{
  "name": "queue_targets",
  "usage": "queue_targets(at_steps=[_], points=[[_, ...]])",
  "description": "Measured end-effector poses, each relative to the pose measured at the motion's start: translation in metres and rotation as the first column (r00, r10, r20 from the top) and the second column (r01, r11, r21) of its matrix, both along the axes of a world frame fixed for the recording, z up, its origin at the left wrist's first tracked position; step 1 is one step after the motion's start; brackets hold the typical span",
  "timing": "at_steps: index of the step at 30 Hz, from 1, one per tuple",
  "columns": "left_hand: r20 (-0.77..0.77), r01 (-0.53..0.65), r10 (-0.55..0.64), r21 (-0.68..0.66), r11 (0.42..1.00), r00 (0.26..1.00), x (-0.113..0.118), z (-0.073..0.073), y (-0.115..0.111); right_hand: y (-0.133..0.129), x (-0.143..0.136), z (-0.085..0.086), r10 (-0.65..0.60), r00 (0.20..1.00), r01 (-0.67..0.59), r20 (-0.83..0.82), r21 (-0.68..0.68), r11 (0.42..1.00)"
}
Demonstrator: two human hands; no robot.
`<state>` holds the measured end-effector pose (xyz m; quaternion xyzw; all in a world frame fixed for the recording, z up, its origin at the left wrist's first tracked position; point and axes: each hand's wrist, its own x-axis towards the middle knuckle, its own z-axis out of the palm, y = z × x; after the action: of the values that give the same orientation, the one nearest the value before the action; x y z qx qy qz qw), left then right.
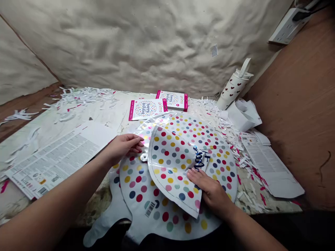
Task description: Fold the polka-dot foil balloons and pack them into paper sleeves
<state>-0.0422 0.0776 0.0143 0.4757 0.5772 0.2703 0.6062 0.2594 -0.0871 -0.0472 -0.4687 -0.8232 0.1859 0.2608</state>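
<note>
Flat foil balloons (178, 218) printed with coloured dots lie stacked in front of me, their pale tails hanging over the near table edge. The top foil balloon (170, 157) is partly folded over, and dark lettering shows near its crease. My right hand (209, 190) lies on the fold with fingers stretched out, pressing it down. At the left side, the fingers of my left hand (128, 146) are pinched together at the balloon's edge. Beside those fingers is a small whitish round tab (143, 157). A barcode sticker (150, 209) is on the lower layer.
Packaged balloons (148, 108) with pink-edged cards sit at the back. Printed card sheets lie at left (62, 157) and right (269, 164). Paper shreds (81, 96) are scattered around. A heart-patterned bottle (232, 89) and a paper roll (242, 113) stand near the right wall.
</note>
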Motion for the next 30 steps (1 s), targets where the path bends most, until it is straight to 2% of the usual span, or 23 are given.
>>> queue_targets(at_steps=[2, 4, 6, 9, 11, 12, 15, 19, 21, 24, 27, 30], points=[[0.146, 0.095, -0.078, -0.116, 0.989, 0.986, 0.004, 0.002, 0.001, 0.000, 0.002, 0.000, 0.011, 1.000, -0.011, -0.022, -0.013, 1.000], [0.309, 0.215, -0.145, -0.206, 0.955, 0.940, 0.013, 0.002, 0.002, 0.000, 0.003, 0.001, 0.027, 0.999, -0.028, -0.031, -0.015, 1.000], [0.485, 0.341, -0.170, -0.292, 0.894, 0.858, 0.026, 0.001, 0.002, 0.000, 0.003, 0.002, 0.042, 0.998, -0.043, -0.036, -0.021, 0.999], [0.720, 0.537, -0.145, -0.351, 0.767, 0.678, 0.046, 0.000, -0.001, 0.001, 0.005, 0.002, 0.057, 0.998, -0.058, -0.031, -0.035, 0.998], [0.785, 0.615, -0.135, -0.352, 0.706, 0.604, 0.056, -0.001, -0.002, 0.001, 0.007, 0.002, 0.062, 0.998, -0.062, -0.023, -0.037, 0.997], [0.792, 0.623, -0.133, -0.351, 0.699, 0.596, 0.058, -0.001, -0.001, 0.000, 0.008, 0.002, 0.062, 0.998, -0.063, -0.018, -0.034, 0.997], [0.786, 0.594, -0.129, -0.337, 0.730, 0.605, 0.060, -0.002, 0.006, 0.000, 0.011, -0.001, 0.072, 0.997, -0.072, 0.001, -0.024, 0.997], [0.787, 0.478, -0.113, -0.248, 0.843, 0.607, 0.057, -0.003, 0.014, -0.001, 0.010, 0.003, 0.086, 0.996, -0.085, 0.010, -0.057, 0.995], [0.752, 0.367, -0.100, -0.197, 0.909, 0.652, 0.057, -0.002, 0.013, 0.000, 0.010, 0.011, 0.097, 0.995, -0.094, 0.018, -0.117, 0.989], [0.642, 0.167, -0.052, -0.119, 0.979, 0.765, 0.053, 0.003, 0.008, 0.004, 0.012, 0.027, 0.176, 0.984, -0.163, 0.026, -0.264, 0.951], [0.510, -0.030, 0.012, 0.027, 0.999, 0.860, 0.043, 0.007, 0.004, 0.010, 0.018, 0.037, 0.202, 0.978, -0.209, -0.059, -0.373, 0.904], [0.351, -0.131, 0.027, 0.277, 0.952, 0.936, 0.032, 0.017, -0.007, 0.014, 0.024, 0.039, 0.126, 0.972, -0.206, -0.201, -0.450, 0.869]])
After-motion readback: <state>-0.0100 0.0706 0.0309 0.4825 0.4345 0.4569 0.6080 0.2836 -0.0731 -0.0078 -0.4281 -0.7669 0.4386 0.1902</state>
